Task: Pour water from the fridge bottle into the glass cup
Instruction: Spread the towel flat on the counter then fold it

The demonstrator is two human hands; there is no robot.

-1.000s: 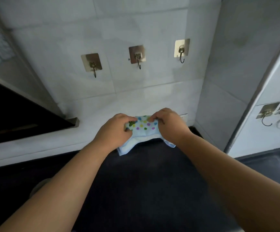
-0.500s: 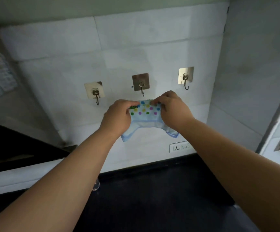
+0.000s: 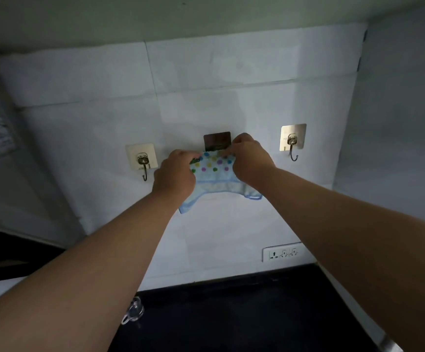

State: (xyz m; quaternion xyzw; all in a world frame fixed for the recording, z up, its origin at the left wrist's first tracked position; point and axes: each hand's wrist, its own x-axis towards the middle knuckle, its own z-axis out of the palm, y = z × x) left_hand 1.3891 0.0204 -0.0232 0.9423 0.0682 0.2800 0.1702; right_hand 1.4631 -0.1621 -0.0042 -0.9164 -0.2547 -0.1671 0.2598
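Premises: a domestic kitchen. Evidence follows. A dark worktop [image 3: 244, 313] runs along the foot of a wall clad in pale tiles [image 3: 231, 72]. Three adhesive metal hooks are fixed in a row on that wall: left hook [image 3: 142, 161], middle hook [image 3: 217, 141], right hook [image 3: 292, 141]. A small dotted cloth [image 3: 214, 174] is held up at the middle hook. A white socket strip [image 3: 283, 252] sits low on the wall, right of centre. A clear glass item [image 3: 133, 312] stands on the worktop at the near left.

Three hooks [image 3: 143, 161], one cloth [image 3: 215, 174], one socket [image 3: 283, 254]
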